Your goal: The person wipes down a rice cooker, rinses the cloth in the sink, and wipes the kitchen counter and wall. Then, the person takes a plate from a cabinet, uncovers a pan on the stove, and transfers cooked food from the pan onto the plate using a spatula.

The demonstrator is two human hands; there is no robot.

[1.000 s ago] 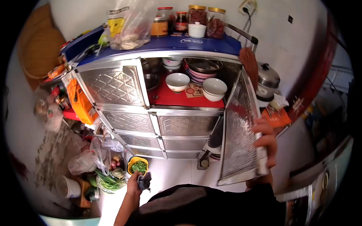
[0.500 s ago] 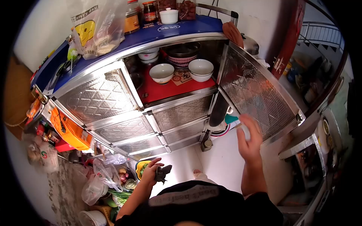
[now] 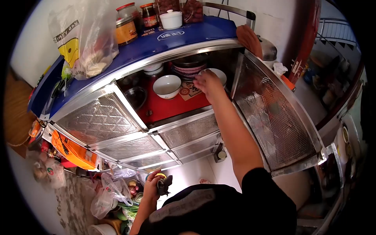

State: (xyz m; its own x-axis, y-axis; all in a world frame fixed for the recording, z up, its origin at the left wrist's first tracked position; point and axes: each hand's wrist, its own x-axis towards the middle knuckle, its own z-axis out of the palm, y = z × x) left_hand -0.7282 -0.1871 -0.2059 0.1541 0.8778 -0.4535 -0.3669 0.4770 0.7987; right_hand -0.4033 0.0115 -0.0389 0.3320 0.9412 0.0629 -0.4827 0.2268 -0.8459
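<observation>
My right hand (image 3: 209,84) reaches into the open upper compartment of the cabinet, in front of the right white bowl (image 3: 218,75) and partly hiding it. Its fingers are bent near the bowl's left rim; whether they touch it is unclear. A second white bowl (image 3: 167,86) stands to the left on the red shelf (image 3: 156,111). Stacked dishes (image 3: 189,69) stand behind. Low by my body, my left hand (image 3: 152,188) is wrapped round a dark crumpled thing (image 3: 164,185), which I cannot identify. The mesh door (image 3: 276,113) hangs open on the right.
On the blue cabinet top (image 3: 203,31) stand a plastic bag (image 3: 84,43), several jars and a white lidded pot (image 3: 171,19). A brown cloth (image 3: 249,39) hangs at its right corner. Bags and vegetables lie at the lower left. A lidded metal pot (image 3: 267,49) stands behind the door.
My right hand has let go of the mesh door, which now stands wider open, and has moved up and left into the compartment. My left hand still holds the dark thing.
</observation>
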